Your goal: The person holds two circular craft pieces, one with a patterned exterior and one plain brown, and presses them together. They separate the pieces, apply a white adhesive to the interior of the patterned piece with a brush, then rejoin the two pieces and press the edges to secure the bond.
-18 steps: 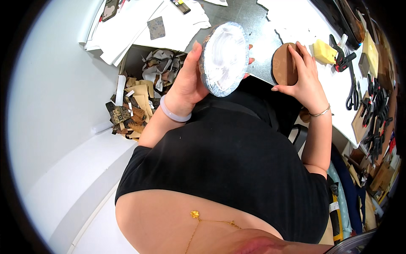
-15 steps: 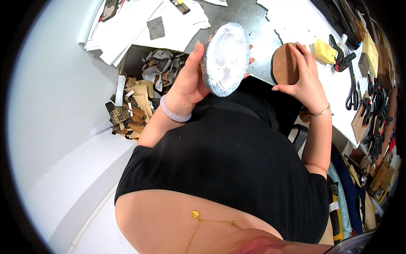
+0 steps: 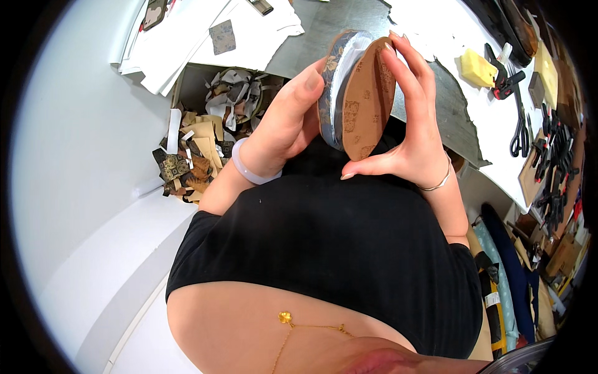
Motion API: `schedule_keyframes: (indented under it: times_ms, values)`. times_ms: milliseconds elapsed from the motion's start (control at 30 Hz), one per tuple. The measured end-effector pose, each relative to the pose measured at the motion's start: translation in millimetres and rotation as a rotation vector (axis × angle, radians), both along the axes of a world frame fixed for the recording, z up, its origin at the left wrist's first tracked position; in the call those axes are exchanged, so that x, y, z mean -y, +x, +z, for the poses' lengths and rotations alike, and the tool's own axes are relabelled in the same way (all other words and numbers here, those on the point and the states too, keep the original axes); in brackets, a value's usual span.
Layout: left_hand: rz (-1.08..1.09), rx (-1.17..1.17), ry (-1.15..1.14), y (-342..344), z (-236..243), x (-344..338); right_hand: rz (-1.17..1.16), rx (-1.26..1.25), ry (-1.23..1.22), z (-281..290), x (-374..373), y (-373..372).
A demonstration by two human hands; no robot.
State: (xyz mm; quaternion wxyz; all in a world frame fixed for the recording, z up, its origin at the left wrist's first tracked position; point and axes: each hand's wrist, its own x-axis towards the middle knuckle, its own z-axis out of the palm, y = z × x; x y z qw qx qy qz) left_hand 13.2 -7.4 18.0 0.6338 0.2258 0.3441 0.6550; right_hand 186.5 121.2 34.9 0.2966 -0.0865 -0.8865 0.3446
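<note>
Brown disc (image 3: pixel 370 109) stands on edge, just beside the white face of a patterned round box (image 3: pixel 329 81); whether they touch, we cannot tell. Both are held up at the near edge of the grey bench (image 3: pixel 453 109). We see the left hand (image 3: pixel 288 118) gripping the box from its left side. The right hand (image 3: pixel 418 134) spans the disc, thumb low, fingertips at its upper rim. Farther right we note a yellow sponge (image 3: pixel 478 68) and black scissors (image 3: pixel 518 134); below the bench, left, scraps (image 3: pixel 202 146).
</note>
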Motion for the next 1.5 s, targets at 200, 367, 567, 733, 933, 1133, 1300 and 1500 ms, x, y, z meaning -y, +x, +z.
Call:
schedule_keyframes:
  times_ms: [200,367,567,733,933,1133,1300,1500]
  values:
    - [-0.017,-0.057,0.002,1.1,8.7,0.0,0.015,-0.013,-0.011,-3.3,1.7,-3.4]
    - [-0.022,-0.069,-0.011,1.1,10.6,-1.0,0.016,-0.017,-0.003,-5.2,1.8,-4.5]
    - [-0.019,-0.065,-0.014,1.6,11.6,-0.7,0.026,-0.044,-0.023,-6.3,1.8,-5.6]
    - [-0.042,-0.066,-0.005,1.0,12.5,-1.6,0.029,-0.041,-0.024,-6.4,0.9,-5.2]
    - [-0.046,-0.039,0.023,1.3,8.4,-1.0,0.03,-0.011,0.01,-4.5,0.6,-4.1]
    - [-0.056,-0.05,0.017,1.6,10.1,-0.5,0.035,-0.023,-0.008,-5.1,1.0,-2.2]
    - [-0.062,-0.077,0.015,1.4,11.2,-0.9,0.033,-0.046,-0.028,-6.3,1.7,-1.6]
    - [-0.049,-0.083,0.007,2.4,10.8,0.2,0.031,-0.044,-0.02,-5.3,2.3,-0.8]
